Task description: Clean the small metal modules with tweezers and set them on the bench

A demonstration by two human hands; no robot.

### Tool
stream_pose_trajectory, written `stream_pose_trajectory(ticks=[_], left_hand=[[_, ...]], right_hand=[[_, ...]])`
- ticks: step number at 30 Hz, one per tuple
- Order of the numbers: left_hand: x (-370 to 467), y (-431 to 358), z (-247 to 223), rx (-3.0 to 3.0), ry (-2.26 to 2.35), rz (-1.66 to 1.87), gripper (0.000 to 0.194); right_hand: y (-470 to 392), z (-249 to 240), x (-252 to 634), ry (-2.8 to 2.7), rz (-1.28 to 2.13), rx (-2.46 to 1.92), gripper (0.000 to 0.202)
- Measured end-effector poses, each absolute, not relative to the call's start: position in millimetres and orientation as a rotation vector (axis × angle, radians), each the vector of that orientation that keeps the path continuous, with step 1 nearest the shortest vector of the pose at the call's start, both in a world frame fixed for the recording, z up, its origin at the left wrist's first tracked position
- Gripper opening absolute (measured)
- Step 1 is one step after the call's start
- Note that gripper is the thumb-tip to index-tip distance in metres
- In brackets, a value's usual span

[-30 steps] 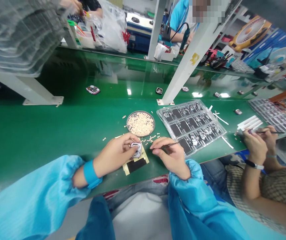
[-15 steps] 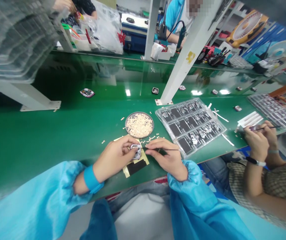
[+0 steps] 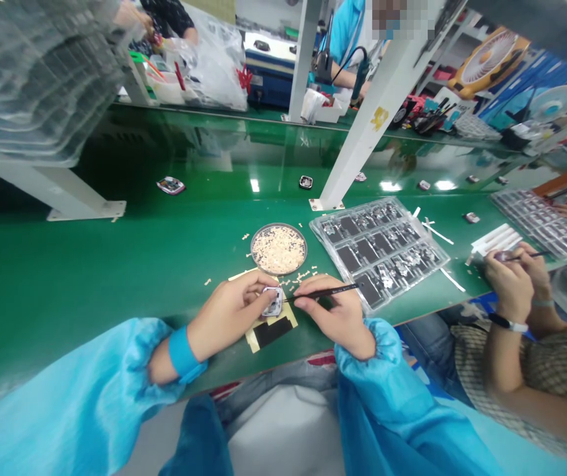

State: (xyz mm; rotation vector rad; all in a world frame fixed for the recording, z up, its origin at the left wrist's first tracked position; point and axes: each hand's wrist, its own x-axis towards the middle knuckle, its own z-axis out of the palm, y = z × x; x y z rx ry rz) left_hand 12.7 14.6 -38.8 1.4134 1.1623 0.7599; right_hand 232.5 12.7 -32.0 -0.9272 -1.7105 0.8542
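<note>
My left hand (image 3: 236,304) is closed on a small watch case (image 3: 274,302), with the thumb lying over its open face. Between the thumb and fingers of my right hand (image 3: 336,307) are slim black tweezers (image 3: 330,292). Their tip points left and reaches the right edge of the case; whether it touches I cannot tell. Beneath the case lies yellow adhesive sheeting with a black patch (image 3: 273,332). Just beyond both hands stands a round dish (image 3: 278,248) filled with small pale and dark pieces, and some pale pieces are scattered on the green table beside it.
A clear compartment tray (image 3: 382,251) of small electronic parts lies right of my right hand. A slanted white post (image 3: 357,145) rises behind it. More watch cases (image 3: 170,185) sit along the back. A co-worker's hands (image 3: 514,277) are at the right.
The tweezers have turned in my right hand, so their shaft shows wider and its rear end sits higher. My left hand keeps its hold on the watch case. Another hand appears at far right.
</note>
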Motion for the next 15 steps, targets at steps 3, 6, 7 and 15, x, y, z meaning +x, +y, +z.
stream_pose_trajectory(ticks=[3,6,7,15], left_hand=[[11.1,14.8,-37.9,1.400,1.128,0.783,0.024],[9.8,14.7,-37.0,1.400,1.093,0.797,0.025],[9.7,14.6,-36.7,1.398,1.084,0.801,0.025],[12.5,14.3,-32.7,1.378,1.097,0.804,0.024]], right_hand=[[11.9,-32.0,235.0,-1.743,0.903,-0.936,0.012],[12.3,-32.1,235.9,-1.758,0.932,-0.930,0.012],[12.4,-32.1,235.9,-1.758,0.935,-0.932,0.012],[12.9,-31.6,234.5,-1.776,0.954,-0.942,0.013]])
